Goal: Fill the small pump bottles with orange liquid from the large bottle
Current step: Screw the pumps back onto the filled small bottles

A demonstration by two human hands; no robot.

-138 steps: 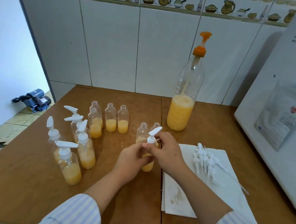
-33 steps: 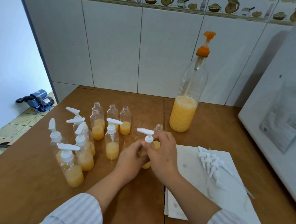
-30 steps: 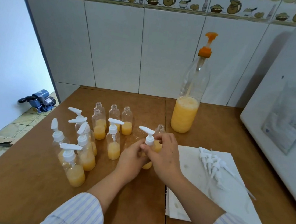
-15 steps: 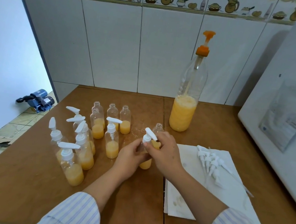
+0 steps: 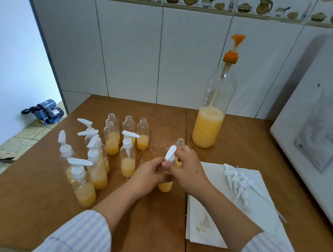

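Head view: left hand [image 5: 148, 173] wrapped around a small bottle [image 5: 165, 185] standing on the brown table [image 5: 30, 204], fingers curled about its body. Right hand [image 5: 187, 169] pinching the collar of the white pump top [image 5: 170, 154] at that bottle's neck, thumb and fingers closed on it, pump nozzle tilted up and away. Orange liquid visible at the held bottle's base, below the left hand. One open-necked small bottle [image 5: 180, 142] just behind the hands, mostly hidden. Left of the hands, a bottle with its pump on [image 5: 127, 158]; farther left, a cluster of five capped bottles [image 5: 87, 171], all partly filled with orange. Behind these, four uncapped bottles [image 5: 128, 132], each holding some orange liquid. Large bottle [image 5: 209, 128] upright near the tiled wall [image 5: 128, 50], well behind the hands, about a third full, orange pump [image 5: 233, 50] on top. Right of the hands, a white sheet [image 5: 213, 223] on the table, with a pile of loose white pumps [image 5: 237, 182] at its far end. White appliance [image 5: 315, 131] along the right edge. Striped sleeves [image 5: 80, 238] at the bottom.
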